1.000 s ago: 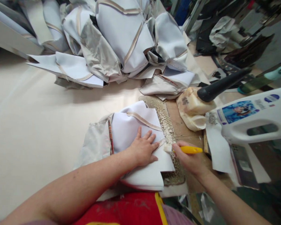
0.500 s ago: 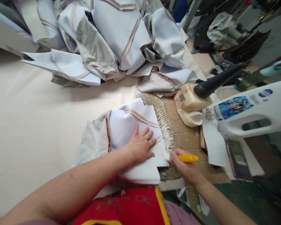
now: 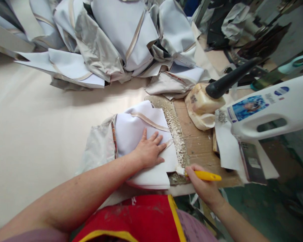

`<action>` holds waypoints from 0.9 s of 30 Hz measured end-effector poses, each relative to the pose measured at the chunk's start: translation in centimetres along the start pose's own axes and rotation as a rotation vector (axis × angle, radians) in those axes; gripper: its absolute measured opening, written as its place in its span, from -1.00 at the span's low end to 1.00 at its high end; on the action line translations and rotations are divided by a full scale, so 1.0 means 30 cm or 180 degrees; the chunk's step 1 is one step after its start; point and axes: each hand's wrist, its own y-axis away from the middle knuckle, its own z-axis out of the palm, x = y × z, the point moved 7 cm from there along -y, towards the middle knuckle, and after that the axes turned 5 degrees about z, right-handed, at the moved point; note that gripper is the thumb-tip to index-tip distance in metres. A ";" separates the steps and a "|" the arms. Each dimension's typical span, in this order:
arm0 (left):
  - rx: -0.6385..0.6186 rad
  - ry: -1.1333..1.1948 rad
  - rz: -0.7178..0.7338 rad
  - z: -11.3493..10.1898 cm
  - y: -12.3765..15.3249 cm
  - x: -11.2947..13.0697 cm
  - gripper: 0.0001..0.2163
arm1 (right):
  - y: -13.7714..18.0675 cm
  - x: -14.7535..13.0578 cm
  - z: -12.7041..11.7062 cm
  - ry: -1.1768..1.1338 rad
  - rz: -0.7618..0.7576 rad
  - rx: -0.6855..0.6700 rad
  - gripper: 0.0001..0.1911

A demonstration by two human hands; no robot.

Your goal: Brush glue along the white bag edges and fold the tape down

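My left hand (image 3: 151, 149) lies flat with its fingers spread on a white sewn piece (image 3: 128, 134) that has beige strips and a silvery lining (image 3: 97, 141) on its left side. Pinched in my right hand (image 3: 200, 185) is a brush with a yellow handle (image 3: 208, 175). Its pale bristles (image 3: 180, 170) are at the piece's lower right edge, near a notched corner. Under that edge lies a board crusted with dried, lumpy whitish residue (image 3: 175, 131).
A heap of similar white pieces (image 3: 121, 37) lies along the back. To the right stand a yellowed cut-down container (image 3: 202, 104) with a black handle (image 3: 229, 80) leaning from it, a white jug (image 3: 270, 111) and a phone (image 3: 252, 161). Brown cardboard (image 3: 199, 144) lies between.
The brush in my right hand has moved slightly down and right relative to the piece's edge. My left hand stays pressed on the piece. The whole view has shifted a little.
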 end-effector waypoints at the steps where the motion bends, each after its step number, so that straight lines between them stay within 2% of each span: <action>1: 0.0004 -0.0004 -0.0004 0.001 0.000 0.000 -0.45 | 0.017 -0.006 -0.011 0.0024 -0.0048 0.0063 -0.62; 4: -0.0032 -0.0015 -0.0035 0.001 -0.009 0.003 -0.44 | 0.030 -0.042 -0.025 0.0078 -0.0330 0.0256 -0.66; 8: -0.0232 -0.0033 -0.0219 -0.029 0.003 0.025 -0.44 | 0.029 -0.045 0.008 0.0112 -0.0551 -0.0035 -0.65; 11: -0.0332 0.0053 -0.0290 -0.061 0.104 0.065 -0.37 | 0.036 -0.010 -0.035 0.0157 -0.0283 0.0034 -0.61; 14: -0.0205 0.0041 -0.0095 -0.051 0.272 0.121 -0.22 | 0.031 0.021 -0.119 -0.0075 0.0065 0.0407 -0.68; 15: -0.0148 -0.0052 -0.0113 -0.033 0.325 0.130 -0.24 | 0.023 0.027 -0.139 -0.0191 0.0128 0.0546 -0.72; 17: -0.0033 -0.0368 -0.0313 0.014 0.400 0.132 -0.44 | 0.001 0.037 -0.159 -0.0447 0.0174 0.0800 -0.68; 19: 0.0023 -0.0697 -0.0490 0.050 0.423 0.128 -0.60 | -0.029 0.044 -0.150 -0.0682 0.0185 0.0907 -0.60; 21: -0.0063 -0.0840 -0.0509 0.047 0.407 0.131 -0.67 | -0.058 0.047 -0.135 -0.0886 0.0200 0.0890 -0.58; 23: -0.0127 -0.0786 -0.0472 -0.026 0.388 0.135 -0.74 | -0.078 0.046 -0.139 -0.1120 0.0216 0.0870 -0.58; 24: -0.0039 -0.0723 -0.0475 -0.098 0.387 0.136 -0.76 | -0.083 0.045 -0.153 -0.1238 0.0199 0.0904 -0.58; 25: 0.0141 -0.0657 -0.0485 -0.191 0.395 0.137 -0.75 | -0.084 0.044 -0.172 -0.1337 0.0175 0.0956 -0.59; 27: 0.0729 -0.0496 -0.0501 -0.424 0.439 0.136 -0.68 | -0.080 0.048 -0.220 -0.1473 0.0121 0.1090 -0.64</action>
